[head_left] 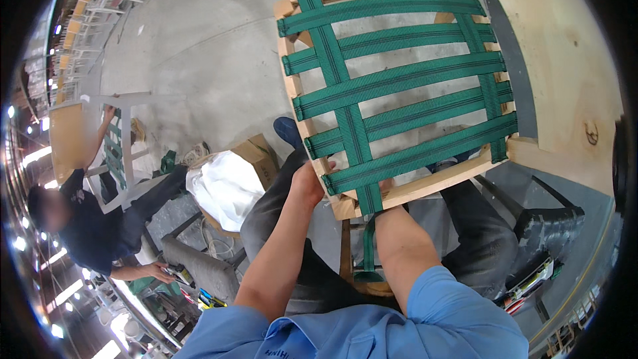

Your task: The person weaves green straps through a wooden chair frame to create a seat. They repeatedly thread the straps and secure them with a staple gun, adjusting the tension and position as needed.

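Head view. Wooden frame (438, 184), one: ahead of me, toward the right, crossed by woven green straps (399, 84). My left grip (308, 185): closed on the frame near its near left corner. My right grip (387, 185): under the near rail, mostly hidden; hold, cannot tell. White bag (226, 186), cardboard box (259, 158): left. Co-worker (100, 226): farther left.

Fairly bright, even light falls on the concrete floor (219, 46) and the sharp green webbing (399, 83). Ceiling lights (36, 155) glare at left; the white bag (229, 186) looks nearly washed out. Fisheye distortion bends the edges toward a black rim; the co-worker's head (50, 210) is blurred.
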`<state>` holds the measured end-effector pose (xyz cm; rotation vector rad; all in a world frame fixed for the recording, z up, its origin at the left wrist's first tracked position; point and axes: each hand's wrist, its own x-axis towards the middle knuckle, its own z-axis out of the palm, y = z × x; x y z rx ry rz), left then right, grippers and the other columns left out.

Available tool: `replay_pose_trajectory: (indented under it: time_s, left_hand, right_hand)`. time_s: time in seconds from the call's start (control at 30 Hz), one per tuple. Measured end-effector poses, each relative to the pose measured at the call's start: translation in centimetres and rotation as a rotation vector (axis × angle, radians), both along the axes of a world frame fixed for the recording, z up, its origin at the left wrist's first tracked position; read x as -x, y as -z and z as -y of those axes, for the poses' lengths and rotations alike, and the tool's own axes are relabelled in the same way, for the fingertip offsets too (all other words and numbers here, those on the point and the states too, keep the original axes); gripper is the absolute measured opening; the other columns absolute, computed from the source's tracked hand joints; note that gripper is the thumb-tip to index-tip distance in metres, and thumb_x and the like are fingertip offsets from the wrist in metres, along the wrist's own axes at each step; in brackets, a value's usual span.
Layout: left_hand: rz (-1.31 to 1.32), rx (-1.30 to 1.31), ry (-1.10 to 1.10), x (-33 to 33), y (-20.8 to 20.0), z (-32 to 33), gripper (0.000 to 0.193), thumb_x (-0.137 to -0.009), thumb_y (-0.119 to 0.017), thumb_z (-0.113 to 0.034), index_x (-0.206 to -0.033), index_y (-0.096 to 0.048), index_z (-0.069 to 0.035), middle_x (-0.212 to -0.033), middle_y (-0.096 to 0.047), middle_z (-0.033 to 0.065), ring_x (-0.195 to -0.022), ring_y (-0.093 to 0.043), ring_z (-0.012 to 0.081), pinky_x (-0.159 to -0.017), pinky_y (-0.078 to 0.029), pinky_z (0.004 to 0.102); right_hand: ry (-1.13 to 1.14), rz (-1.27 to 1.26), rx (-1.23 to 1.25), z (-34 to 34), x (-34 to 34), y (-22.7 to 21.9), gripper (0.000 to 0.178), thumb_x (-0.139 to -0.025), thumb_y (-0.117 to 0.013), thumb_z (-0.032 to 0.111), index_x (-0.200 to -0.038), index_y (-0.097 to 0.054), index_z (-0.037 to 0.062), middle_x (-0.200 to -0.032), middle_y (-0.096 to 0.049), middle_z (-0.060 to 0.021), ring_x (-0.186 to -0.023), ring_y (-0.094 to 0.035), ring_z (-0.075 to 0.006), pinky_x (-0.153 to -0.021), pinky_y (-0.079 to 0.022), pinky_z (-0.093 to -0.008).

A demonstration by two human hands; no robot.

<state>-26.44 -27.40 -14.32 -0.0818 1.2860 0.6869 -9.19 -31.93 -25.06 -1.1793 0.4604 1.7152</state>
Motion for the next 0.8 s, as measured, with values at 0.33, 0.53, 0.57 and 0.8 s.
replay_pose_trajectory:
  time_s: [0.33, 0.53, 0.57, 0.8]
  left_hand:
    - [0.076, 0.164, 0.033, -5.6, 2.2, -1.4, 0.035, -0.103, -0.057, -0.029, -0.124, -0.065, -0.002, -0.117, -0.07, 0.0144, -0.1, -0.069, 0.0306, -0.084, -0.061, 0.0487]
    - [0.07, 0.171, -0.009, -5.1, 3.5, -0.8, 0.035, -0.103, -0.057, -0.029, -0.123, -0.065, -0.002, -0.115, -0.07, 0.0148, -0.099, -0.069, 0.0307, -0.083, -0.061, 0.0486]
    - [0.071, 0.171, 0.005, -5.1, 3.7, -0.9, 0.035, -0.102, -0.057, -0.029, -0.123, -0.065, -0.002, -0.115, -0.07, 0.0148, -0.099, -0.069, 0.0307, -0.083, -0.061, 0.0486]
    - [0.087, 0.164, 0.051, -4.9, 4.6, -1.3, 0.034, -0.102, -0.057, -0.03, -0.122, -0.066, -0.003, -0.113, -0.07, 0.0152, -0.098, -0.069, 0.0309, -0.083, -0.062, 0.0485]
  right_hand:
    - [-0.003, 0.201, 0.032, -0.9, -0.8, 5.3, 0.048, -0.106, -0.046, 0.048, -0.1, -0.067, 0.0052, -0.086, -0.069, -0.0075, -0.08, -0.066, -0.0224, -0.076, -0.056, -0.0389]
    - [-0.088, 0.236, 0.022, -2.6, -0.7, 5.7, 0.048, -0.106, -0.046, 0.047, -0.102, -0.068, 0.0039, -0.087, -0.07, -0.008, -0.08, -0.067, -0.0225, -0.077, -0.056, -0.0388]
    - [-0.094, 0.251, 0.019, -2.6, -0.8, 5.7, 0.048, -0.106, -0.046, 0.046, -0.102, -0.068, 0.0036, -0.087, -0.07, -0.0081, -0.081, -0.067, -0.0226, -0.077, -0.056, -0.0388]
    - [-0.144, 0.356, -0.01, -3.5, -1.1, 6.1, 0.047, -0.107, -0.047, 0.044, -0.103, -0.068, 0.002, -0.088, -0.07, -0.0086, -0.081, -0.067, -0.0227, -0.078, -0.056, -0.0387]
